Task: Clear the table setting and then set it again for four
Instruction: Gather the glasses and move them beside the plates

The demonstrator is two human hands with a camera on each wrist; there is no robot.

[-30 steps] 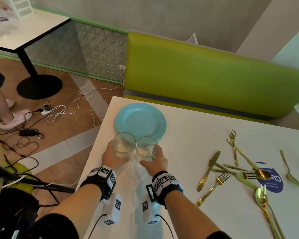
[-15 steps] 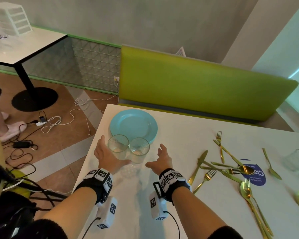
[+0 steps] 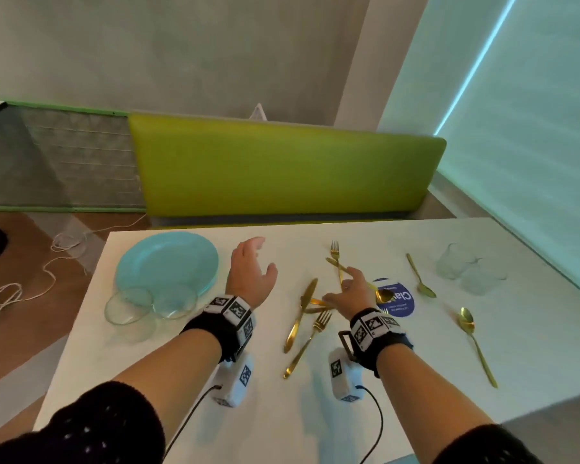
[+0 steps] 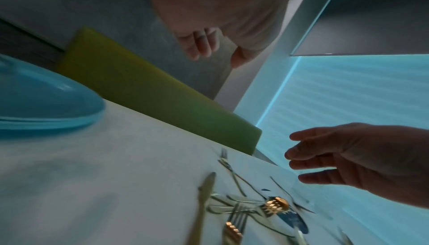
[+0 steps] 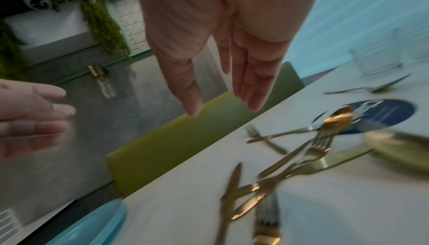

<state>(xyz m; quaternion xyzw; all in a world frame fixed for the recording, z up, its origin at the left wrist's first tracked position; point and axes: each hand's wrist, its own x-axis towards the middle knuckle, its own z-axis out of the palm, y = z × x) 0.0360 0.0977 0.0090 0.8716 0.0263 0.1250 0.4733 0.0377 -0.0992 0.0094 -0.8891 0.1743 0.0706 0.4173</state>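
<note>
A stack of light blue plates (image 3: 166, 261) sits at the far left corner of the white table (image 3: 315, 413). Two clear glasses (image 3: 149, 306) stand just in front of it. Gold knives, forks and spoons (image 3: 310, 313) lie scattered across the middle. Two more glasses (image 3: 467, 271) stand at the far right. My left hand (image 3: 252, 266) hovers open above the table, right of the plates, holding nothing. My right hand (image 3: 347, 289) is open with straight fingers (image 5: 250, 91) above the pile of cutlery (image 5: 290, 159), apart from it.
A round blue sticker (image 3: 397, 301) lies under some cutlery. A green bench back (image 3: 282, 169) runs along the table's far side. A pale window blind (image 3: 523, 128) borders the right. White cables (image 3: 31, 283) trail over the brown floor at the left.
Both hands let go of the two glasses by the plates and moved right. My right hand now hangs over the cutlery. The head view swung right.
</note>
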